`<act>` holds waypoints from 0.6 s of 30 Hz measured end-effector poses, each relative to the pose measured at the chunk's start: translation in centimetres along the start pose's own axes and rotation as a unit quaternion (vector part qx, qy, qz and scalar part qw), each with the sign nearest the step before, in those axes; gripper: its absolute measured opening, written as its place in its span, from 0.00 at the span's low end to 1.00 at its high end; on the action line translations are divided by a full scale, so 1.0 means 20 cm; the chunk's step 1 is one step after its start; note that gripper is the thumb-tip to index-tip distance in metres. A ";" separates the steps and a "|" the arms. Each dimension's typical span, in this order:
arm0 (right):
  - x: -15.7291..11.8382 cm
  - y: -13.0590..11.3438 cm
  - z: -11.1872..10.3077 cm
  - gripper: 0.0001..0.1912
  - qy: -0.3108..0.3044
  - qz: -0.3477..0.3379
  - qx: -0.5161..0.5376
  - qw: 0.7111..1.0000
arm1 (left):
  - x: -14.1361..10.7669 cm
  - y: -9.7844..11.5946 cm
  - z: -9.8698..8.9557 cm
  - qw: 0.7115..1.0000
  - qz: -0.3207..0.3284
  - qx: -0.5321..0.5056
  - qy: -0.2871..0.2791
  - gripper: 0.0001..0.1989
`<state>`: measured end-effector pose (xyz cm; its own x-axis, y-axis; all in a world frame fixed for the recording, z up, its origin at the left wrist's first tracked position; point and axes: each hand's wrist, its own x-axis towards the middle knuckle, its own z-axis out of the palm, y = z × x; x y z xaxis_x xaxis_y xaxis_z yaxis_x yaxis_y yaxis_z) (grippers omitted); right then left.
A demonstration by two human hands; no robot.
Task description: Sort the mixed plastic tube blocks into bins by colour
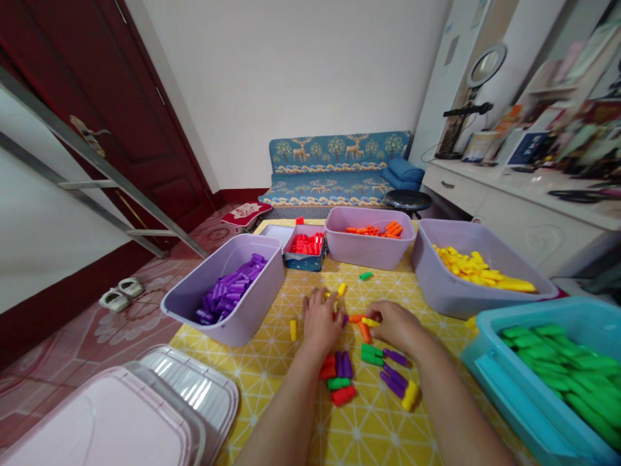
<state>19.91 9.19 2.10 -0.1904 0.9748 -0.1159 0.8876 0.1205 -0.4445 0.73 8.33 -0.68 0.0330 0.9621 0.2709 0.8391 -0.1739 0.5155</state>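
Note:
My left hand (321, 320) is low over the table, fingers curled down around small plastic pieces that it mostly hides. A purple piece (345, 320) shows beside its thumb, and a yellow piece (342, 289) lies just past the fingertips. My right hand (395, 325) pinches a yellow peg-shaped plastic piece (371, 322) between thumb and finger. Left of that pinch are two orange pieces (364, 332). Nearer me lie a green piece (372, 354) joined to purple ones, purple pieces with a yellow end (410, 395), and a cluster of red (343, 395), green and purple pieces.
Around the table stand bins of purple (169, 304), orange (369, 254), yellow (436, 291) and green pieces (495, 375), plus a tin of red ones (304, 261). Stacked lids (121, 421) sit at left. A loose green piece (365, 276) lies beyond my hands.

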 end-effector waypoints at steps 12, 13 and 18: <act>0.01 0.00 -0.10 0.25 0.117 -0.015 0.361 0.925 | 0.00 -0.03 0.02 0.996 -0.002 -0.093 0.011 0.18; 0.00 -0.02 -0.12 0.26 0.153 -0.020 0.416 0.896 | 0.00 -0.02 0.02 0.994 -0.007 -0.104 0.013 0.17; -0.06 -0.11 -0.25 0.26 0.443 -0.036 0.585 0.679 | 0.00 -0.02 0.02 0.992 -0.010 -0.127 0.012 0.15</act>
<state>20.21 8.60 7.62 0.5714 0.7670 0.2920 -0.1493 0.4471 -0.8820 0.72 8.48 -1.27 0.0013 0.9611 0.2762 0.6749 -0.2047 0.7089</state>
